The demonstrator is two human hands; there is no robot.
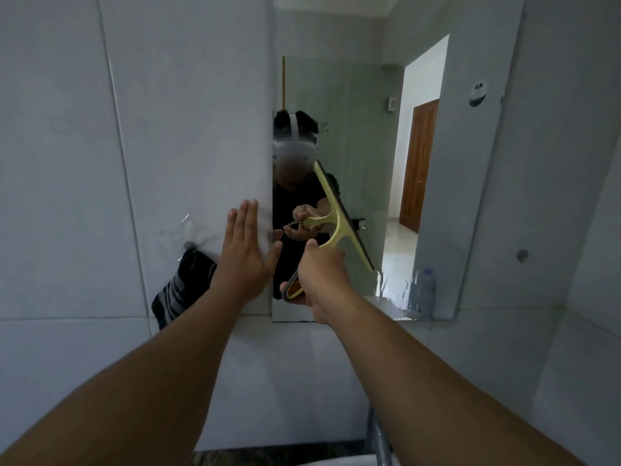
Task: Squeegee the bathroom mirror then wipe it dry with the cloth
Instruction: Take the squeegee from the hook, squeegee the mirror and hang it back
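The tall wall mirror (363, 112) fills the middle of the head view and reflects a person and an open doorway. My right hand (321, 270) grips the handle of a yellow-green squeegee (339, 213). Its dark blade lies slanted against the glass, from upper left to lower right. Smears and water streaks show near the mirror's bottom right. My left hand (247, 253) is flat on the tiled wall beside the mirror's left edge, fingers apart, holding nothing. A dark striped cloth (181, 290) hangs from a wall hook to the left of that hand.
Grey wall tiles (100, 163) surround the mirror. A small hook (522, 254) is on the wall to the right. A plastic bottle (426, 290) appears in the mirror's lower right corner. A metal fixture (379, 438) pokes up at the bottom.
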